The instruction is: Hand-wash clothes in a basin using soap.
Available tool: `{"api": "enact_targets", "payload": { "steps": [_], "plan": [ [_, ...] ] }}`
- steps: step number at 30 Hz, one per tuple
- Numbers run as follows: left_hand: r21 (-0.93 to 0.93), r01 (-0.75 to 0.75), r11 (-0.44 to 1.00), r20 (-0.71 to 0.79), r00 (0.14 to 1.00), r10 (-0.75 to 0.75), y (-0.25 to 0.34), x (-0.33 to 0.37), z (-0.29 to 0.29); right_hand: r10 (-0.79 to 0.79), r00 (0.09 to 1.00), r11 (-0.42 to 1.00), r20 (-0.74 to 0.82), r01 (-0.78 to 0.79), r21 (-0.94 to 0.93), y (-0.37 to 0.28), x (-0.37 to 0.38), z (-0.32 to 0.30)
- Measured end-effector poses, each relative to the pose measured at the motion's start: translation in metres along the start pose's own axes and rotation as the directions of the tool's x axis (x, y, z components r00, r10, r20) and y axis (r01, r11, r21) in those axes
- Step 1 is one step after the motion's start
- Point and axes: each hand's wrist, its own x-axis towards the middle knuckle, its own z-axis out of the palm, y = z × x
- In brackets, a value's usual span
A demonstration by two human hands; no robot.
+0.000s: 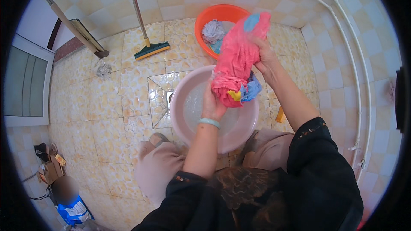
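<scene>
Wringing of a wet pink cloth over a wash basin, seen from the head camera. At the far left of the tiled floor (107, 115), a long-handled broom (150, 50) and a second leaning handle (72, 28) stand well clear of the work. The pink basin (180, 122), holding water, is set on the floor between the knees of the crouching person. The left hand (212, 105), with a pale bangle at the wrist, is raised above the basin, and its fingers are clenched on the lower, bunched end of the pink cloth (236, 60); a little yellow and blue fabric shows at that end. The right hand (264, 55) grasps the upper end, fingers closed around it, so that the cloth is held twisted and nearly upright between the two hands, above the far rim of the basin. For a good result, the twist is best applied in opposite directions by the two hands, with the lower end kept over the basin so that run-off is caught and not spilled on the tiles. Beyond the cloth, an orange basin (205, 21) with other laundry in it stands just beside the pink one, near enough to be reached without rising. A small yellow object (280, 114) lies on the floor at the right.
</scene>
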Motion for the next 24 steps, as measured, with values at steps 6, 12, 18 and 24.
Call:
{"api": "enact_targets", "payload": {
  "steps": [6,12,18,24],
  "plan": [
    [-0.081,0.272,0.959,-0.155,0.947,-0.282,-0.012,-0.002,0.005,-0.293,0.941,0.913,0.168,0.328,-0.241,-0.013,-0.025,0.031],
    [-0.255,-0.024,0.967,-0.040,0.999,0.014,-0.007,0.010,0.017,-0.136,0.943,0.779,0.304,0.291,-0.555,0.049,-0.116,0.014],
    [0.123,-0.199,0.972,-0.009,0.979,0.202,-0.001,0.016,-0.020,-0.183,0.796,0.357,0.576,0.600,-0.716,0.106,-0.104,0.011],
    [0.182,-0.217,0.959,-0.226,0.940,0.256,0.001,0.010,0.006,-0.276,0.909,0.217,0.311,0.375,-0.901,0.071,-0.014,0.010]
  ]
}}
